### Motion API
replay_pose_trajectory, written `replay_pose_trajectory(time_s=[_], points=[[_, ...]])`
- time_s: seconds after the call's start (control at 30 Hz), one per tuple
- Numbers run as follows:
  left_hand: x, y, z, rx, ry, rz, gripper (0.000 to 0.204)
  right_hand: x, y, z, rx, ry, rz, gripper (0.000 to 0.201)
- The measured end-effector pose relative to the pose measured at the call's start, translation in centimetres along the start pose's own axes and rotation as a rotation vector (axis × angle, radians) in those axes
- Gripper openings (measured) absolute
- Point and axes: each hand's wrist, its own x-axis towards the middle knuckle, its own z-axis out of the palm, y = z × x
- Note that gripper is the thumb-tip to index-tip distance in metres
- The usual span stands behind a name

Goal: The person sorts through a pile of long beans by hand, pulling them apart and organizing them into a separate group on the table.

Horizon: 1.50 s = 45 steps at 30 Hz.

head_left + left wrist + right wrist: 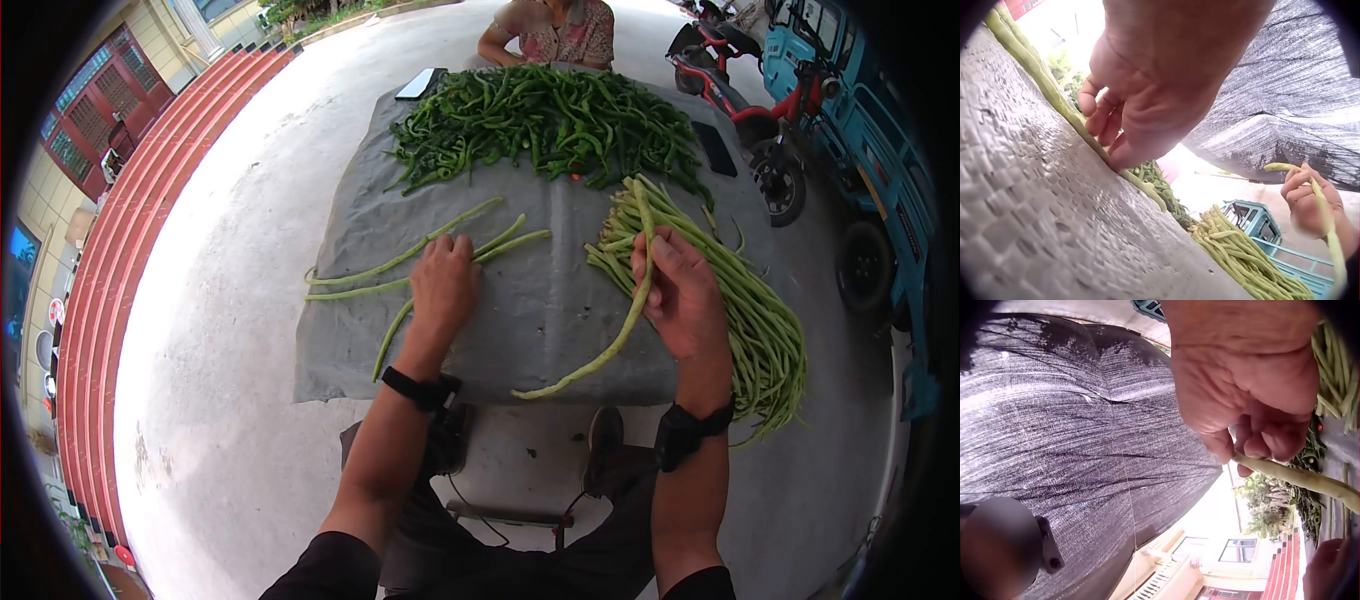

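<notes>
Several long green beans (370,291) lie spread on the left half of the grey sheet. Over their right part is my left hand (443,285), its fingertips at the beans (1041,72); whether they pinch one is unclear. My right hand (682,290) holds one long bean (608,352) between thumb and fingers, its lower end hanging toward the sheet's front edge. In the right wrist view the thumb and fingers of that hand (1250,406) pinch this bean (1297,477). A large pile of long beans (765,335) lies beside and under the right hand.
Green peppers (545,120) are heaped at the back of the sheet (510,340), between a light phone (421,84) and a dark phone (714,149). A person (560,35) sits across. Blue and red vehicles stand at right, red steps (150,200) at left.
</notes>
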Motion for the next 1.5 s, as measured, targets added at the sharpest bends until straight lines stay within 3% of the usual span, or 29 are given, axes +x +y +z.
replay_pose_trajectory(time_s=[0.23,0.47,0.63,0.73,1.03,1.5], points=[[0.1,-0.2,0.2,-0.010,-0.046,0.016,0.017,0.0,0.2,0.1,-0.037,-0.019,0.026,0.018],[0.5,-0.3,0.7,-0.054,0.066,0.049,0.016,0.0,0.5,0.5,-0.059,0.008,0.057,0.013],[0.9,3.3,-3.7,-0.337,0.091,-0.025,0.018,0.2,0.7,0.8,-0.066,0.020,0.068,0.011],[0.4,5.0,-4.7,-0.448,0.155,0.069,0.021,0.6,1.4,0.9,-0.046,0.030,0.047,0.011],[-1.9,8.7,-5.0,-0.498,0.218,0.216,0.024,0.9,2.4,2.2,-0.005,0.101,0.015,0.014],[-2.7,10.0,-4.8,-0.569,0.163,0.222,0.025,1.1,3.4,3.0,-0.098,0.094,-0.021,0.014]])
